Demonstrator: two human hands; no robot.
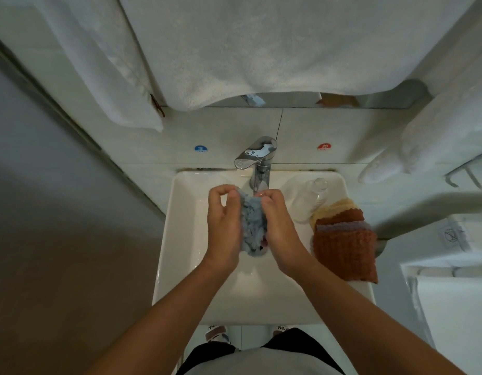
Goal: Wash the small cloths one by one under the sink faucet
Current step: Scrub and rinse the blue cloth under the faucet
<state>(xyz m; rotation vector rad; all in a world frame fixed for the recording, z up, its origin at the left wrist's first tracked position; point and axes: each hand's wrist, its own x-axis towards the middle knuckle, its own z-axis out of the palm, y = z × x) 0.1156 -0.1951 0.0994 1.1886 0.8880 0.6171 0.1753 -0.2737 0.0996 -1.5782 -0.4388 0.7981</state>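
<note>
A crumpled grey-blue cloth [252,226] is squeezed between my two hands over the white sink [180,239], just below the chrome faucet [257,161]. My left hand [225,226] grips its left side with curled fingers. My right hand [279,226] grips its right side, its fingertips up near the spout. A stack of small cloths [342,239] lies on the sink's right rim: a rust-brown one on top, with lilac, brown and cream ones under it. I cannot tell whether water is running.
A clear plastic bottle [311,197] lies on the right rim behind the stack. White towels [261,50] hang above the faucet and at both sides. Blue cold [200,149] and red hot [324,147] stickers mark the tiles. A wire rack [467,177] juts out at right.
</note>
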